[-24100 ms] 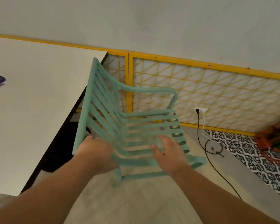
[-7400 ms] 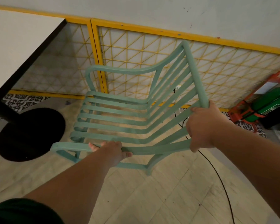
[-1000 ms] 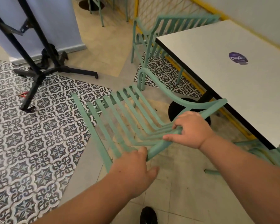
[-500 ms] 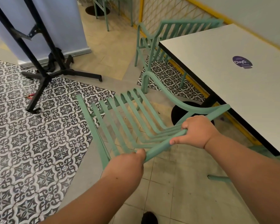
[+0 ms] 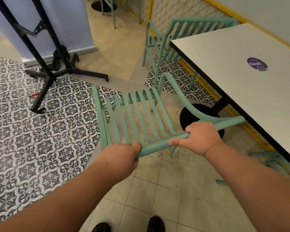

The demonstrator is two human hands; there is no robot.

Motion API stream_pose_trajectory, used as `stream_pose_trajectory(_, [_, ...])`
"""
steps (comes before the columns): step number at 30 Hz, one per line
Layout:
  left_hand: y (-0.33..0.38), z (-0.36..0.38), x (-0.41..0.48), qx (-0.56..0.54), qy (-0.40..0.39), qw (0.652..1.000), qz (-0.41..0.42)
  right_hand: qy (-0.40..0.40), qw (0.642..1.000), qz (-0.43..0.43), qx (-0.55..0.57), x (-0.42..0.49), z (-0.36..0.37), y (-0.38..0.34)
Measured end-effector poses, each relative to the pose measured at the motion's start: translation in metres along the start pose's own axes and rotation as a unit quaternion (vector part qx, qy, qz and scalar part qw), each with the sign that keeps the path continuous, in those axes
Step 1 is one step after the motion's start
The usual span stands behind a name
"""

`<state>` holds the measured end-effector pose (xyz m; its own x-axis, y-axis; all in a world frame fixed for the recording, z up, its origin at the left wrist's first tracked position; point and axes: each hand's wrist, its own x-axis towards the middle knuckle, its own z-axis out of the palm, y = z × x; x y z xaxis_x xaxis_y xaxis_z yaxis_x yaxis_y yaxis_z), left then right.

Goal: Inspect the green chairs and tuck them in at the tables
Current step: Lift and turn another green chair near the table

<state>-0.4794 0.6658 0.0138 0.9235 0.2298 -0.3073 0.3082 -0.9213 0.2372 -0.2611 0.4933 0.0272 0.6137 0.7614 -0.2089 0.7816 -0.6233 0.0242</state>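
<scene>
Green chair in hand (image 5: 137,114): one, slatted, held by the top rail of its back. It stands on the pale floor tiles just left of the table, with its seat outside the table edge.
Left hand (image 5: 122,156): fingers wrapped round the left end of the rail, gripping it.
Right hand (image 5: 201,138): curled over the same rail, gripping it a short way right of the left hand.
Table (image 5: 233,72): one, white top with a dark edge, to the right of and beyond the right hand. It carries one round purple sticker (image 5: 256,63). Its one round black base (image 5: 189,114) lies just beyond the right knuckles.
Other green chairs: three, all partly seen.
- One far-end chair (image 5: 166,36) is at the table's far end, well beyond the grip.
- Frame parts of a near chair (image 5: 271,159) show under the table, right of the right forearm.
- The legs of a distant chair (image 5: 113,12) are farthest off.
Black stand (image 5: 47,64): one, well beyond and left of the left hand, in front of a pale blue panel (image 5: 70,22).
Patterned tiles (image 5: 40,131): black and white, left of the grip.
Shoes (image 5: 156,223): two dark toes, nearer than the grip.
</scene>
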Motion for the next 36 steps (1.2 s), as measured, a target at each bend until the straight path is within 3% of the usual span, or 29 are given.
stream_pose_trajectory(15, [-0.066,-0.025,-0.003,0.084,-0.006,0.996,0.041,-0.029,0.992,0.115,0.036,-0.014,-0.001,-0.060])
stream_pose_trajectory(20, [-0.065,-0.027,-0.002,0.081,-0.011,0.996,0.030,-0.011,0.995,0.095,0.034,-0.014,0.002,-0.056])
stream_pose_trajectory(26, [-0.037,-0.030,0.008,0.026,-0.031,0.992,-0.121,-0.059,0.987,0.044,0.143,-0.024,-0.010,-0.034])
stream_pose_trajectory(28, [-0.019,-0.030,0.016,0.035,-0.014,0.990,-0.133,-0.079,0.980,0.046,0.178,-0.021,-0.015,-0.018])
stream_pose_trajectory(31, [0.008,-0.026,0.033,0.039,0.008,0.994,-0.102,-0.081,0.992,0.011,0.101,-0.004,-0.022,0.010])
stream_pose_trajectory(36, [0.032,-0.024,0.056,-0.005,-0.076,0.991,-0.107,-0.168,0.984,0.024,0.044,0.011,-0.017,0.052])
